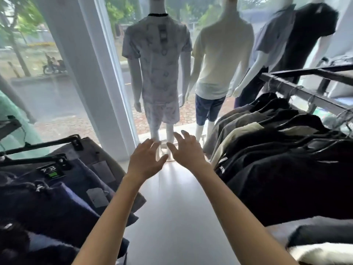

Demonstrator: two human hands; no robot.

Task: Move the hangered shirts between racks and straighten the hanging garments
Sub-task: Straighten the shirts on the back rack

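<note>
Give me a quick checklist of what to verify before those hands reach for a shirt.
1. Left hand free, fingers spread: ok.
2. Right hand free, holding nothing: ok.
3. Dark shirts hang on the right rack rail: ok.
4. Shirts hanging straight: not ok, they look bunched.
5. Floor between the racks free to step: ok.
6. Room on the left rack: cannot tell.

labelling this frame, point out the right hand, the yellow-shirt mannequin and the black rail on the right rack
right hand (pixel 186 151): head view, back of the hand.
yellow-shirt mannequin (pixel 222 54): head view, back of its shirt.
black rail (pixel 305 93): head view, bare stretch above the hangers.
</note>
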